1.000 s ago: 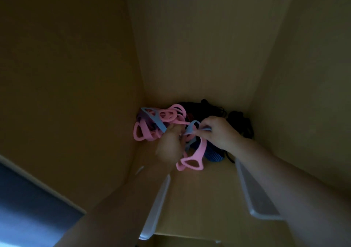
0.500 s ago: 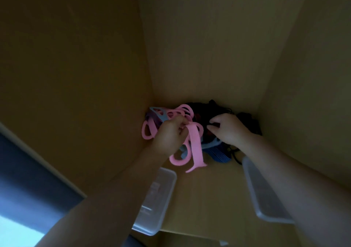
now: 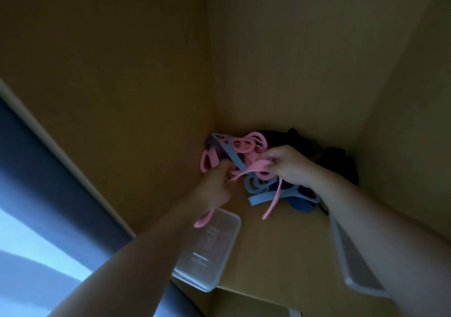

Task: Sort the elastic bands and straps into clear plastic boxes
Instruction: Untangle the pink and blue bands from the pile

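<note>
A tangled pile of pink, light blue and dark bands lies in the back corner of a wooden shelf. My left hand and my right hand both pinch one pink strap stretched between them above the pile. One loose end of it hangs down at the right, another dangles below my left hand over a clear plastic box. A second clear plastic box sits at the right, partly hidden by my right forearm. Light blue straps lie under the pink one.
Wooden walls close in the shelf on the left, back and right. Black bands fill the back right corner. The left box overhangs the shelf's front edge. A dark panel and bright floor show at lower left.
My right hand has come over and taken hold of the pink strap that my left hand lifted. The strap is now pulled out between both hands, away from the pile.
</note>
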The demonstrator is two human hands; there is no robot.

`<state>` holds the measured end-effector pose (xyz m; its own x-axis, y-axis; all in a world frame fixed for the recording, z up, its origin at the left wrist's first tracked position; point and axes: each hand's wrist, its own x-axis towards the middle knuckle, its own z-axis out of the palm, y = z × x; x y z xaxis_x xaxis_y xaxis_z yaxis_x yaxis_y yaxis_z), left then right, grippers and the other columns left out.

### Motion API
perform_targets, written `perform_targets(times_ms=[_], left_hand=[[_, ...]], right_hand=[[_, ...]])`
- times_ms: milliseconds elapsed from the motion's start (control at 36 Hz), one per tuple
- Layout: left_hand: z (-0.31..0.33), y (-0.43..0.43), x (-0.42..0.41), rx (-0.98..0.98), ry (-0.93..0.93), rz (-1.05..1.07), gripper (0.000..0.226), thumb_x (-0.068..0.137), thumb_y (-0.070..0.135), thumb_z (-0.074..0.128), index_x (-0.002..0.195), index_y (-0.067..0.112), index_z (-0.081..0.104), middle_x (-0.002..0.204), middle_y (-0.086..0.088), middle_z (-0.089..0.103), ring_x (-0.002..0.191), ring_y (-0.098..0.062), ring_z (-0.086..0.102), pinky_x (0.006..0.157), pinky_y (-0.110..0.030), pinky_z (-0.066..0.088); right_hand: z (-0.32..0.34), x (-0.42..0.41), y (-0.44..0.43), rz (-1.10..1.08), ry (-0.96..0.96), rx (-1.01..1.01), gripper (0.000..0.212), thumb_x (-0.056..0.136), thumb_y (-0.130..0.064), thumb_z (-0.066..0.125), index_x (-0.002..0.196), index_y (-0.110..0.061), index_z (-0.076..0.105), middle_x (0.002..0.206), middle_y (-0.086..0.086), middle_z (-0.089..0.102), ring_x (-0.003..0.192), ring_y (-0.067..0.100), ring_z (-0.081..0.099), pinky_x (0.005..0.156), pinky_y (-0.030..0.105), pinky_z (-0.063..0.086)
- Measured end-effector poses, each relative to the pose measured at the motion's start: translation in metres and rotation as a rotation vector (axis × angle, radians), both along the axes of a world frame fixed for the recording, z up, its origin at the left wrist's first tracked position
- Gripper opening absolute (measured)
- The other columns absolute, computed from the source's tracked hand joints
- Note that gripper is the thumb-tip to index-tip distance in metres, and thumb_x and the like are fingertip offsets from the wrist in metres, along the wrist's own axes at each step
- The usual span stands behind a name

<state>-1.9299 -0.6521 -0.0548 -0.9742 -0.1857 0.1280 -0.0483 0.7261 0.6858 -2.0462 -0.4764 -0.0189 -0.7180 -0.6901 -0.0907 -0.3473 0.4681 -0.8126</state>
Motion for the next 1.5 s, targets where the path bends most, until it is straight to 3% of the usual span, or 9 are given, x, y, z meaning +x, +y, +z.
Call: perform_targets(times_ms=[194, 417, 556, 750, 1056, 1195, 1306, 1417, 1500], left_hand=[[-0.009, -0.013, 0.011, -0.142, -0.116, -0.021, 0.037, 0.082, -0.004, 0.054, 0.116, 0.009, 0.06, 0.109, -0.007, 0.065, 0.098, -0.02, 0.061, 0.088, -0.026, 0.046], [-0.012, -0.012, 0.009, 0.058, -0.09, 0.141, 0.02, 0.086, 0.006, 0.061, 0.105, 0.008, 0.056, 0.078, 0.001, 0.057, 0.072, -0.015, 0.056, 0.058, -0.012, 0.041], [-0.012, -0.006, 0.004, 0.189, -0.1, 0.154, 0.028, 0.085, 0.016, 0.068, 0.108, 0.008, 0.056, 0.096, -0.006, 0.063, 0.088, -0.017, 0.062, 0.076, -0.03, 0.052], [-0.001, -0.003, 0.002, 0.303, -0.091, 0.149, 0.035, 0.086, 0.028, 0.069, 0.109, 0.016, 0.046, 0.086, 0.011, 0.055, 0.077, 0.0, 0.054, 0.063, -0.008, 0.042], [0.037, -0.007, -0.005, 0.688, -0.125, 0.023, 0.073, 0.063, 0.015, 0.082, 0.126, 0.013, 0.046, 0.116, -0.007, 0.058, 0.103, -0.017, 0.06, 0.083, -0.024, 0.053], [0.068, 0.0, -0.015, 0.766, 0.036, 0.086, 0.018, 0.091, 0.001, 0.05, 0.096, 0.016, 0.057, 0.101, -0.007, 0.061, 0.083, -0.02, 0.062, 0.062, -0.027, 0.055], [0.099, 0.006, -0.028, 0.852, 0.047, 0.185, 0.021, 0.098, 0.02, 0.045, 0.085, 0.015, 0.061, 0.085, -0.007, 0.061, 0.077, -0.019, 0.058, 0.072, -0.03, 0.047], [0.129, 0.014, -0.038, 1.091, 0.022, 0.061, 0.043, 0.093, 0.052, 0.048, 0.084, 0.014, 0.064, 0.069, -0.002, 0.066, 0.073, -0.017, 0.062, 0.079, -0.035, 0.048], [0.14, 0.014, -0.039, 1.17, -0.006, -0.112, 0.07, 0.082, 0.06, 0.052, 0.13, 0.009, 0.055, 0.103, -0.015, 0.07, 0.109, -0.029, 0.062, 0.101, -0.037, 0.044]], right_hand=[[-0.015, -0.012, -0.009, -0.001, 0.061, 0.229, 0.029, 0.084, 0.0, 0.056, 0.106, -0.011, 0.071, 0.106, 0.012, 0.067, 0.094, 0.025, 0.065, 0.088, 0.042, 0.054], [-0.038, -0.04, -0.017, 0.012, 0.19, 0.338, 0.021, 0.091, -0.018, 0.056, 0.085, -0.003, 0.069, 0.087, 0.012, 0.068, 0.082, 0.021, 0.063, 0.076, 0.035, 0.051], [-0.06, -0.06, -0.026, -0.016, 0.411, 0.482, 0.017, 0.088, -0.02, 0.06, 0.102, -0.013, 0.066, 0.1, 0.007, 0.064, 0.087, 0.02, 0.059, 0.077, 0.034, 0.054], [-0.069, -0.064, -0.034, -0.097, 0.342, 0.522, 0.023, 0.091, -0.01, 0.056, 0.114, -0.008, 0.059, 0.111, 0.012, 0.062, 0.099, 0.026, 0.059, 0.086, 0.038, 0.053], [0.005, -0.051, -0.038, -0.36, 0.216, -0.056, 0.03, 0.094, 0.002, 0.043, 0.111, -0.007, 0.067, 0.097, 0.002, 0.058, 0.092, 0.018, 0.057, 0.078, 0.032, 0.05], [0.043, -0.053, -0.033, -0.424, 0.283, -0.367, 0.024, 0.091, 0.003, 0.053, 0.087, -0.017, 0.065, 0.088, 0.001, 0.062, 0.076, 0.008, 0.058, 0.072, 0.024, 0.042], [0.079, -0.047, -0.029, -0.481, 0.133, -0.658, 0.017, 0.089, 0.007, 0.055, 0.091, -0.004, 0.068, 0.068, 0.003, 0.06, 0.045, 0.0, 0.055, 0.049, 0.022, 0.047], [0.113, -0.034, -0.022, -0.373, 0.005, -0.839, 0.019, 0.082, 0.001, 0.061, 0.085, -0.016, 0.07, 0.068, -0.003, 0.069, 0.064, 0.009, 0.065, 0.07, 0.029, 0.05], [0.129, -0.024, -0.014, -0.244, -0.099, -0.932, 0.035, 0.062, -0.003, 0.056, 0.093, -0.014, 0.068, 0.078, 0.0, 0.07, 0.08, 0.018, 0.066, 0.088, 0.035, 0.05]])
